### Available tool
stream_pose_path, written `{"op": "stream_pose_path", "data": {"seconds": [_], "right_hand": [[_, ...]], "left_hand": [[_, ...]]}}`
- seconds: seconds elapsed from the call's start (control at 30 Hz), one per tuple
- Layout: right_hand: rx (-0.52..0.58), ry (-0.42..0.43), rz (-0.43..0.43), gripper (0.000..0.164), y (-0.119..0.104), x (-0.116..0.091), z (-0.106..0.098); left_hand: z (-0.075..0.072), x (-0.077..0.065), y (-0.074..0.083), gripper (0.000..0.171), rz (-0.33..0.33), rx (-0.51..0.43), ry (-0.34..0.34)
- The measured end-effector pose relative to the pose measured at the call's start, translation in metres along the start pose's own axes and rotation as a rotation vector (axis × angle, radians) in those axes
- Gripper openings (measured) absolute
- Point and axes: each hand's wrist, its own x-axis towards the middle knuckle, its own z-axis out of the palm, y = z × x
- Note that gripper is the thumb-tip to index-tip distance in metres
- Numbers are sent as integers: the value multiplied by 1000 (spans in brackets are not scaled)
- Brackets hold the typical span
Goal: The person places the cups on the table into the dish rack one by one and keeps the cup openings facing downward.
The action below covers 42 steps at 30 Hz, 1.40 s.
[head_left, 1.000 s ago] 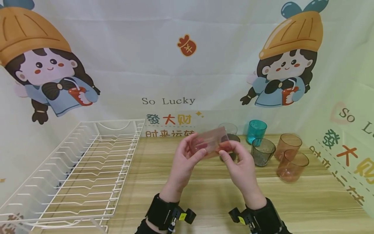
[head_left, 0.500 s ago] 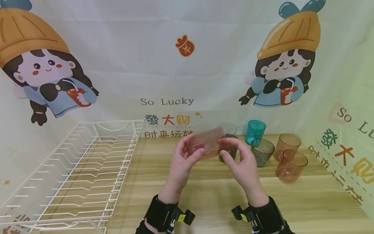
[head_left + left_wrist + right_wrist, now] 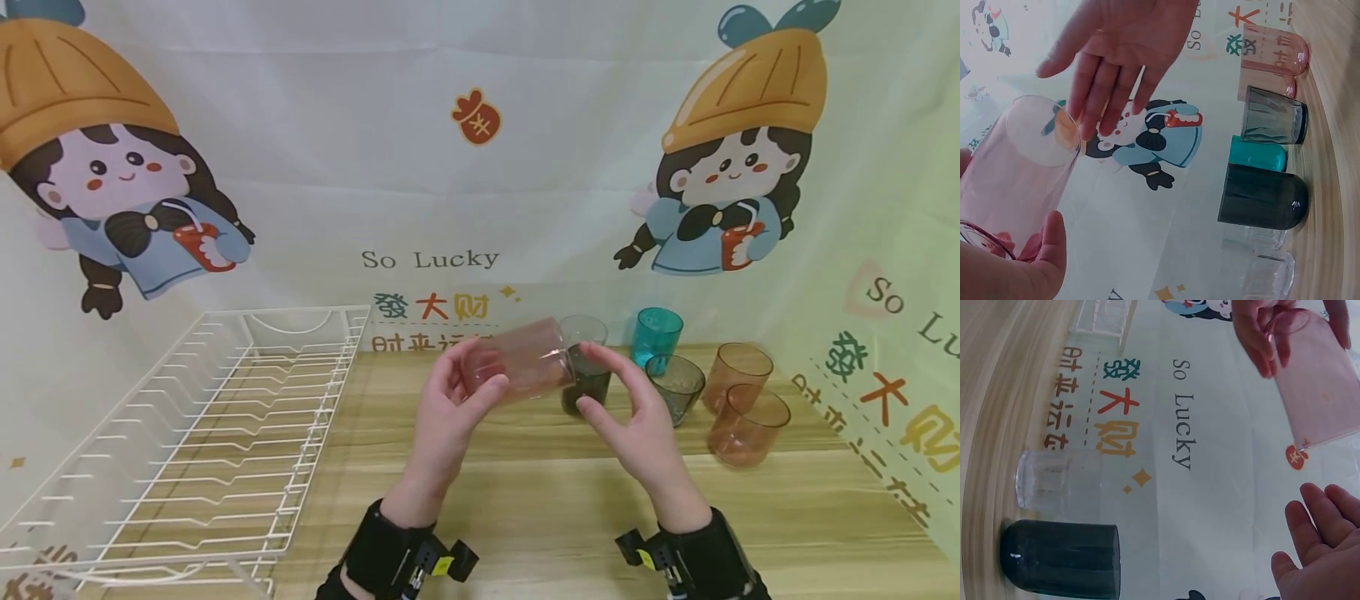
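Observation:
Above the table, a pink see-through drinking glass (image 3: 521,358) lies tilted on its side in the head view, its mouth facing right. My left hand (image 3: 450,408) grips it around the base end, thumb in front and fingers behind. My right hand (image 3: 637,425) is just off the rim, thumb and fingers spread with nothing between them. Seen from the left wrist, the round rim of the pink glass (image 3: 1019,181) is close to the fingertips of the right hand (image 3: 1122,37). The right wrist view shows the left hand (image 3: 1254,337) around the glass's base end.
A white wire rack (image 3: 288,309) stands on the left. Behind my right hand are a dark glass (image 3: 592,387), a clear glass (image 3: 583,327), a teal glass (image 3: 657,333) and a grey glass (image 3: 675,396). Two amber-pink glasses (image 3: 750,433) stand further right. A printed cloth hangs behind.
My right hand has let go of the pink glass's rim and moved right, its fingers spreading. My left hand has carried the glass slightly left.

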Motion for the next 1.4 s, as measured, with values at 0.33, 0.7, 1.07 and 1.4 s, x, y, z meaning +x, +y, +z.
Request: {"op": "stream_pose_path", "data": {"seconds": [0.33,0.7,1.07,1.4], "right_hand": [[-45,-3,21,61,8,-3,-6],[-92,-22,36,62,10,-3,-10],[-129,-17,63,64,16,-7,-15],[-211,-56,119,65,25,-13,-21]], "left_hand": [[-5,3,27,55,24,98,15],[-6,16,60,55,86,143,-26],[-12,22,80,63,72,277,-37],[-36,35,99,65,59,464,-10]]}}
